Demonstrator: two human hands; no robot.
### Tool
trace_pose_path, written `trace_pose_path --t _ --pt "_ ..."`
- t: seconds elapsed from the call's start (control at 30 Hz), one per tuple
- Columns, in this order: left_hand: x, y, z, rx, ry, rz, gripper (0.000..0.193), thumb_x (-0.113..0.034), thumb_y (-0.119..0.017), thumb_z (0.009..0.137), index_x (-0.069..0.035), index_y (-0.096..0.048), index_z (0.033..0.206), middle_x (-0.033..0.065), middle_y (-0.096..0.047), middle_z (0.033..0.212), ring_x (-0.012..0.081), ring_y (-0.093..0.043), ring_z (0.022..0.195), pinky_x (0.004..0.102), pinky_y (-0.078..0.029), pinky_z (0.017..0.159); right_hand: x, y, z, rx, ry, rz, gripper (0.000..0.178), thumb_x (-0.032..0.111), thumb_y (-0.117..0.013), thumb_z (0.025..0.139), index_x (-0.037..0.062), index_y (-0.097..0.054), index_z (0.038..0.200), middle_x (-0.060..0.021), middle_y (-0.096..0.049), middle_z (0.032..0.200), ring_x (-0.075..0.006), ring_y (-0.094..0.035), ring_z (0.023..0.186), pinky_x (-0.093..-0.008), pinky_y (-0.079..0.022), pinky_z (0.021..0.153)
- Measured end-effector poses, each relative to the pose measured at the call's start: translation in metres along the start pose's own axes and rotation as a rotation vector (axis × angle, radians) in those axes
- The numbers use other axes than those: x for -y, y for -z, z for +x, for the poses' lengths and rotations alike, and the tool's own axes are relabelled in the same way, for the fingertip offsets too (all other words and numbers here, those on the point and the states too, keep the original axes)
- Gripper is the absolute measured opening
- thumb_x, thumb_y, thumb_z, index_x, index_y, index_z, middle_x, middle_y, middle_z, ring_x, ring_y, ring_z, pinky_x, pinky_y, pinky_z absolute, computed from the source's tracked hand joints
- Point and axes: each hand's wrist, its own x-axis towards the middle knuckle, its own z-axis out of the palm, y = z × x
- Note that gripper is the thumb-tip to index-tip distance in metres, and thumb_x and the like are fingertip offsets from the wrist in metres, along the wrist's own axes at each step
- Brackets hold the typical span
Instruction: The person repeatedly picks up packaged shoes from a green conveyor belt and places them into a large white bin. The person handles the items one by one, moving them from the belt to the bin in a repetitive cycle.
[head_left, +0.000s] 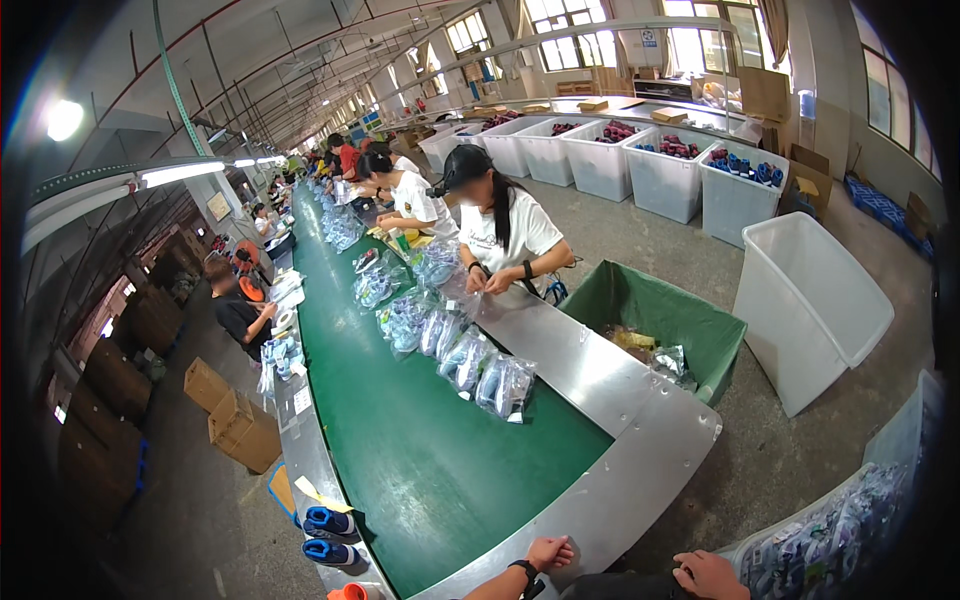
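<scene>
My left hand (548, 553), with a black band at its wrist, rests on the metal rim (630, 465) at the near end of the green conveyor belt (430, 500). Its fingers are curled in and nothing shows in them. To the right, my right hand (706, 576) lies over dark trousers, fingers somewhat apart and holding nothing. Clear-bagged shoes (505, 387) lie in a row along the belt's right side, beyond my reach. On the left rim stands a pair of blue shoes (328, 535), near an orange object (348, 592) at the lower edge.
A co-worker in a white shirt (505, 225) stands right of the belt, hands together. Nearby are a green bin (690, 310), a tall white bin (800, 310) and a tub of bagged items (825, 535). Cardboard boxes (245, 430) stand left. More workers line the belt.
</scene>
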Motion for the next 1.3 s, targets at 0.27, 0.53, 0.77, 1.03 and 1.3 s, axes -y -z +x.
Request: trace_pose_path --t 0.27,0.53,0.77,1.03,1.3 --pt "-0.003 0.000 -0.004 0.012 -0.001 0.001 0.042 -0.045 -0.060 0.108 -0.005 -0.074 0.104 0.0085 -0.080 0.092 0.0198 -0.075 0.073 0.0323 -0.059 0.065 0.004 0.004 -0.002 -0.022 0.021 0.005 0.034 0.029 -0.063 0.103 0.0058 -0.068 0.127 -0.0188 -0.071 0.115 -0.0402 -0.068 0.103 -0.0476 -0.056 0.088" --pt "-0.001 0.001 -0.001 0.013 -0.001 -0.021 0.042 -0.044 -0.061 0.108 -0.005 -0.073 0.104 0.0088 -0.079 0.091 0.0205 -0.076 0.074 0.0329 -0.059 0.065 0.010 0.008 0.000 -0.003 0.005 0.001 0.034 0.030 -0.062 0.103 0.0064 -0.068 0.127 -0.0176 -0.070 0.114 -0.0387 -0.068 0.104 -0.0463 -0.056 0.087" --pt "-0.003 0.003 -0.001 0.035 0.036 0.000 0.041 -0.045 -0.060 0.109 -0.006 -0.072 0.108 0.0084 -0.079 0.095 0.0207 -0.077 0.077 0.0344 -0.060 0.068 -0.005 -0.003 0.002 -0.002 0.009 0.015 0.032 0.030 -0.066 0.100 0.0083 -0.070 0.123 -0.0156 -0.071 0.106 -0.0369 -0.069 0.097 -0.0454 -0.056 0.083" --pt "-0.036 0.030 -0.006 0.124 0.046 0.191 0.037 -0.043 -0.067 0.102 -0.009 -0.072 0.116 0.0047 -0.077 0.103 0.0182 -0.076 0.081 0.0335 -0.062 0.070 -0.019 -0.004 0.004 0.000 0.008 0.070 0.031 0.031 -0.072 0.094 0.0101 -0.073 0.117 -0.0112 -0.071 0.088 -0.0340 -0.071 0.084 -0.0448 -0.057 0.073" --pt "-0.121 0.109 0.023 -0.185 -0.212 0.279 0.033 -0.038 -0.070 0.100 -0.006 -0.073 0.109 0.0056 -0.075 0.093 0.0157 -0.071 0.082 0.0325 -0.059 0.068 -0.017 0.007 0.004 0.006 -0.065 0.055 0.032 0.029 -0.072 0.093 0.0093 -0.073 0.118 -0.0116 -0.072 0.093 -0.0348 -0.071 0.088 -0.0454 -0.057 0.076"
